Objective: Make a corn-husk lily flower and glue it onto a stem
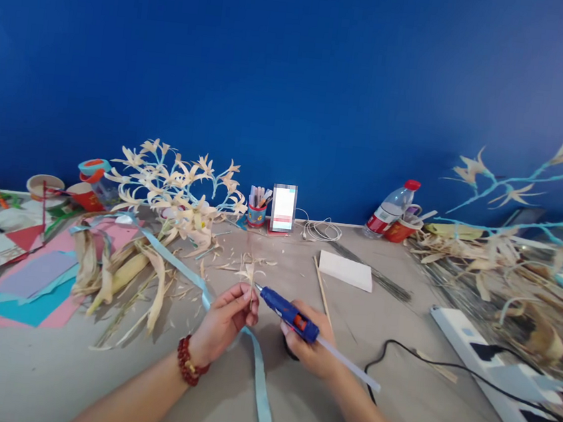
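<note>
One pale, thin-petalled flower [246,273] held above the table [67,383], just beside the nozzle of a blue plastic glue gun [282,310]; contact unclear.
Left hand [225,316] pinches the flower's stem, lower part hidden. Right hand [314,349] encircles the gun's handle, largely obscured. Flat light-blue ribbon [260,383] passes behind the left hand, cut off below.

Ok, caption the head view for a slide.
Left hand pinches a pale husk flower; right hand holds a blue plastic glue gun beside it.

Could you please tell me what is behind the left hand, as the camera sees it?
Light blue ribbon shows on either side of the left hand. The stretch behind the hand is covered, so whether it is one continuous piece cannot be seen.
</note>
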`<state>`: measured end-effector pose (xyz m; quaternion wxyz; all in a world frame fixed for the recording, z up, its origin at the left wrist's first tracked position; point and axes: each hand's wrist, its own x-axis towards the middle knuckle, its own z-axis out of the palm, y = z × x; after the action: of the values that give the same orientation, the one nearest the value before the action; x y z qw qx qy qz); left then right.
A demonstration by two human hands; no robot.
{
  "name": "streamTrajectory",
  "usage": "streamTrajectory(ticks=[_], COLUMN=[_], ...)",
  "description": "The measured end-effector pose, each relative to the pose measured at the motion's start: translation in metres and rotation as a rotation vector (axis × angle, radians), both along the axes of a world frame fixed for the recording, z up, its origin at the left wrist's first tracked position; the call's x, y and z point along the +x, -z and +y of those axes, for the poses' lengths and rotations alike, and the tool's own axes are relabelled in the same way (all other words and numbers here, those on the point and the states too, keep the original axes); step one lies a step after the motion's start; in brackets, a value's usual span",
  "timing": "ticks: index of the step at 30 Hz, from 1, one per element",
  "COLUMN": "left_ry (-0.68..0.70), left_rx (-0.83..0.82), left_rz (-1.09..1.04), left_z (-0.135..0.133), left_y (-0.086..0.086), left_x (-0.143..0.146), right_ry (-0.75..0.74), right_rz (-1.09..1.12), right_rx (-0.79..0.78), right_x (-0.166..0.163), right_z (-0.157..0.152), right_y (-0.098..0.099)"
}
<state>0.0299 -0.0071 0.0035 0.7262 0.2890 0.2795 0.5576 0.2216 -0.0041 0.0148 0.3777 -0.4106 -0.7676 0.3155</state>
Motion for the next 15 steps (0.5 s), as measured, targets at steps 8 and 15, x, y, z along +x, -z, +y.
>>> streamTrajectory(ticks=[8,15], left_ry=[0.040,-0.105], left_rx=[-0.005,0.053], left_rz=[-0.025,-0.015], left_z=[-0.003,0.000], left_y=[-0.003,-0.001], left_x=[0.000,-0.006], right_ry=[-0.007,0.196], right_rz=[-0.047,-0.301], right_rx=[0.017,0.232], right_x=[0.000,0.026], right_z=[-0.001,0.001], right_y=[0.000,-0.009])
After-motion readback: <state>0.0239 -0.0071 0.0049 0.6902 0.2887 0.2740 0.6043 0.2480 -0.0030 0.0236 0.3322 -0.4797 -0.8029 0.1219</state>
